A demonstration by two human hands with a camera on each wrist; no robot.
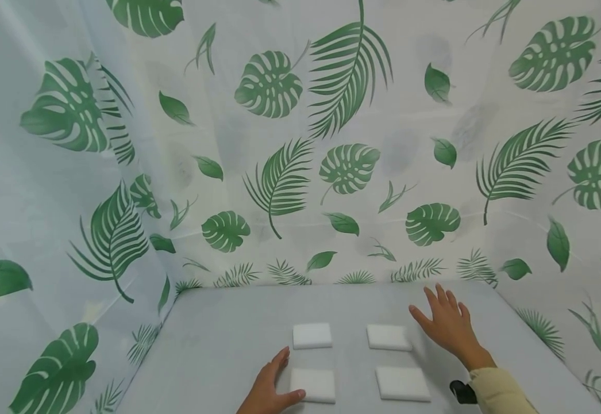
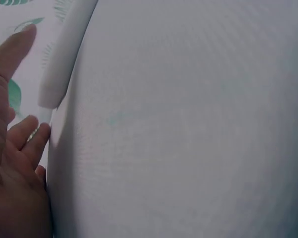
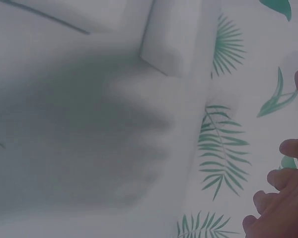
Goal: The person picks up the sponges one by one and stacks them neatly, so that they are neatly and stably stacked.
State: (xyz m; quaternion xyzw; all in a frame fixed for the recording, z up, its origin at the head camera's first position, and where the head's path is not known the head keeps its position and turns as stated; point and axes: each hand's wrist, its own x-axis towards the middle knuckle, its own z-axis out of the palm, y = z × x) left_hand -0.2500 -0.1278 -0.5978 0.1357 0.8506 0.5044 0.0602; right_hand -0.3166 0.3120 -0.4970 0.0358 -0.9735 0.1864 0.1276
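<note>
Squaring the left hand point(image 1: 269, 388), its grip wide, to the nearer-left white block point(image 1: 314, 384) seemed best for a clean pinch; the right hand point(image 1: 450, 328) hung spread, empty

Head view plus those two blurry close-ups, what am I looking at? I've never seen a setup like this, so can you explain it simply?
There's no machine here: each grip is a person's bare hand. The wide picture comes from a camera worn on the head, looking forward and down. The close-ups come from cameras on the left and right wrists.

On the pale table lie four flat white blocks, in two rows of two. Behind stands a leaf-patterned sheet.

The left hand is beside the near left block, its thumb at the edge; I can't tell whether it touches. The right hand, fingers spread, is over the table's right side. Neither visibly holds anything.
</note>
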